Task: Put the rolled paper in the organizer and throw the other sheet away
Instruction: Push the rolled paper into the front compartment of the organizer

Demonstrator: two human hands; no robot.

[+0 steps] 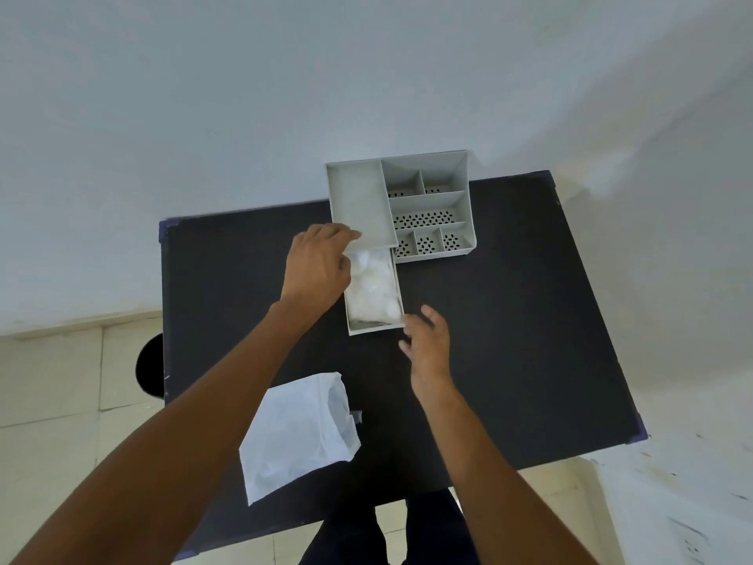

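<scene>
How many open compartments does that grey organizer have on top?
7. On the organizer: one long compartment on the left, two small ones at the back, one wide middle one, and three small front ones.

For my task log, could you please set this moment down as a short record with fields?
surface: black rectangular table
organizer: grey plastic desk organizer with perforated compartments, at the table's far edge
drawer: grey drawer pulled out toward the person, holding crumpled white paper
other sheet: flat white paper sheet, lying on the table's near left part
left hand: left hand at the drawer's left side by the organizer front
right hand: right hand, open, at the drawer's front right corner
</scene>
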